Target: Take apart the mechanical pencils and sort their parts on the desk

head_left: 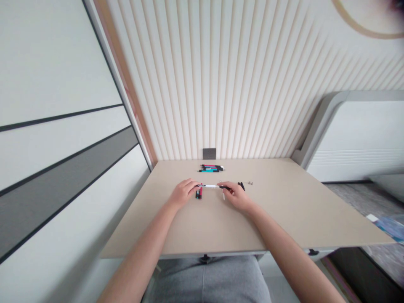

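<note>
One slim pen [211, 186] shows white between black ends.

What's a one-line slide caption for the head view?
Left hand and right hand hold a black-and-white pen at a desk, a pen pile beyond.

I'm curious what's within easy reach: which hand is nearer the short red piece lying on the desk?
Left. The left hand is close beside the red piece, to its left; the right hand is farther away, to its right.
</note>
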`<state>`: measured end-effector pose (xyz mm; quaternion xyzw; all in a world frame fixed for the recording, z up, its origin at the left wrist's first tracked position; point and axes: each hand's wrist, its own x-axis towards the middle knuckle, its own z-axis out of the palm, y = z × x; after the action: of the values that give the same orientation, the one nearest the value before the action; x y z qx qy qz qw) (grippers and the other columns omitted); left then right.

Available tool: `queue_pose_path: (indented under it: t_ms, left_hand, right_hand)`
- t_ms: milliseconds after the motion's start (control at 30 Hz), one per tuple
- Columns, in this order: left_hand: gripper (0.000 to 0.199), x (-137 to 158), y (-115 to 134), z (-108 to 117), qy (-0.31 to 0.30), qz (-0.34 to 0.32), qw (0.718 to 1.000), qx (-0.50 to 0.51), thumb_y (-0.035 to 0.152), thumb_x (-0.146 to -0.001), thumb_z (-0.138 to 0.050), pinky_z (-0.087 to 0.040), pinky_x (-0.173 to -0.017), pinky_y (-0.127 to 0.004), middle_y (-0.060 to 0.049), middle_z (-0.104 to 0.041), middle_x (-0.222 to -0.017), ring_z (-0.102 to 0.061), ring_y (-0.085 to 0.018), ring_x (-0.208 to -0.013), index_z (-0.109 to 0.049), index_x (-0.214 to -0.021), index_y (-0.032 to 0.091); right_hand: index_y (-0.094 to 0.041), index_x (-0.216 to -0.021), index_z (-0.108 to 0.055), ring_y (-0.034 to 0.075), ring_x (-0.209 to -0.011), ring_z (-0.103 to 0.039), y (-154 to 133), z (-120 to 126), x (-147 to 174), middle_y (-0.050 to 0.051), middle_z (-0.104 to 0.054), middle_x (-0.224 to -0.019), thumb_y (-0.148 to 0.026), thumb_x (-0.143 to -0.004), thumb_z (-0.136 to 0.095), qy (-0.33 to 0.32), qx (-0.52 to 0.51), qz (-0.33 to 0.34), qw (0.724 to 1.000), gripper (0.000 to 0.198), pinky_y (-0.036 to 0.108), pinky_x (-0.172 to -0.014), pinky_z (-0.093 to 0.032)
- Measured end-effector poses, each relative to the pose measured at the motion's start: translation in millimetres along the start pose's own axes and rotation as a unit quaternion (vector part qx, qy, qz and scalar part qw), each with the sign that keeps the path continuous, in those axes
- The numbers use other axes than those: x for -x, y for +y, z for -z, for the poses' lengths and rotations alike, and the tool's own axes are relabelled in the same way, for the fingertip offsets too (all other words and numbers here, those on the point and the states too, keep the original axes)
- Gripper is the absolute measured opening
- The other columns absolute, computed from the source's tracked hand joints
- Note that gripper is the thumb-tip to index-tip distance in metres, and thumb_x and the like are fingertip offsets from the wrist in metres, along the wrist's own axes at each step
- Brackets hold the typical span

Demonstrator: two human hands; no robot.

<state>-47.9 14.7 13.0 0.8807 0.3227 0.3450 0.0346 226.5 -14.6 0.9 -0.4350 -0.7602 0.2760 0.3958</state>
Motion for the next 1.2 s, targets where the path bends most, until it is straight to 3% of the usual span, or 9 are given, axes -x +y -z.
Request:
queue_pose_path:
  t_ms: [233, 467, 533, 700, 900, 1200]
  left_hand:
    - [0.018, -0.6, 1.2, 1.1, 0.008, -0.002, 1.0, 0.004, 0.028, -0.096, -0.049, -0.05, -0.08, -0.029, -0.005, -0.066, -0.093, -0.062, -0.016, -0.087, -0.063, -0.105, 0.022]
    - [0.018, 1.1, -4.6, 1.0, 0.04, 0.028, 0.998, -0.03, 0.028, -0.096, -0.048, -0.049, -0.079, -0.029, -0.005, -0.064, -0.092, -0.062, -0.017, -0.087, -0.062, -0.105, 0.021]
    - [0.018, 1.8, -6.2, 0.9, 0.051, 0.041, 0.997, -0.033, 0.028, -0.096, -0.048, -0.049, -0.078, -0.028, -0.004, -0.064, -0.091, -0.061, -0.016, -0.086, -0.061, -0.106, 0.021]
    - [0.018, 2.4, -6.5, 0.4, 0.052, 0.046, 0.997, -0.024, 0.028, -0.097, -0.047, -0.049, -0.077, -0.028, -0.004, -0.063, -0.091, -0.061, -0.015, -0.084, -0.061, -0.107, 0.022]
    - [0.018, 1.1, -1.1, 0.3, 0.009, 0.018, 1.0, -0.009, 0.029, -0.096, -0.049, -0.05, -0.075, -0.026, -0.004, -0.064, -0.092, -0.061, -0.015, -0.082, -0.062, -0.105, 0.021]
    - [0.018, 0.0, 3.4, -2.2, -0.05, -0.036, 0.997, -0.041, 0.031, -0.095, -0.05, -0.05, -0.078, -0.029, -0.006, -0.065, -0.091, -0.062, -0.016, -0.085, -0.064, -0.099, 0.02]
  right_hand:
    - [-0.022, -0.091, -0.072, 0.016, -0.073, -0.058, -1.2, 4.4, -1.5, 0.003, -0.068, -0.083, -0.035, -0.09, -0.053, 0.038, 0.052, 0.008, 0.998, 0.023, 0.027, -0.069, -0.044]
    - [-0.02, -0.088, -0.07, 0.016, -0.072, -0.06, 6.6, 10.3, -2.5, 0.004, -0.068, -0.085, -0.033, -0.091, -0.051, 0.081, 0.081, -0.01, 0.993, 0.024, 0.027, -0.068, -0.044]
    - [-0.021, -0.089, -0.071, 0.016, -0.075, -0.06, 6.2, 11.2, -1.5, 0.005, -0.067, -0.087, -0.032, -0.091, -0.051, 0.06, 0.085, 0.002, 0.995, 0.022, 0.027, -0.069, -0.045]
    - [-0.023, -0.089, -0.073, 0.018, -0.086, -0.06, -0.2, 5.6, 3.1, 0.005, -0.067, -0.088, -0.028, -0.089, -0.057, -0.069, 0.113, 0.09, 0.987, 0.017, 0.031, -0.082, -0.046]
    - [-0.024, -0.093, -0.074, 0.018, -0.089, -0.06, -3.2, -3.1, 4.7, 0.005, -0.067, -0.09, -0.029, -0.09, -0.058, -0.107, 0.144, 0.123, 0.976, 0.017, 0.033, -0.087, -0.044]
    - [-0.023, -0.12, -0.061, 0.016, -0.079, -0.059, -2.7, -3.7, 1.5, 0.004, -0.065, -0.091, -0.035, -0.089, -0.06, -0.009, 0.094, 0.071, 0.993, 0.033, 0.031, -0.08, -0.046]
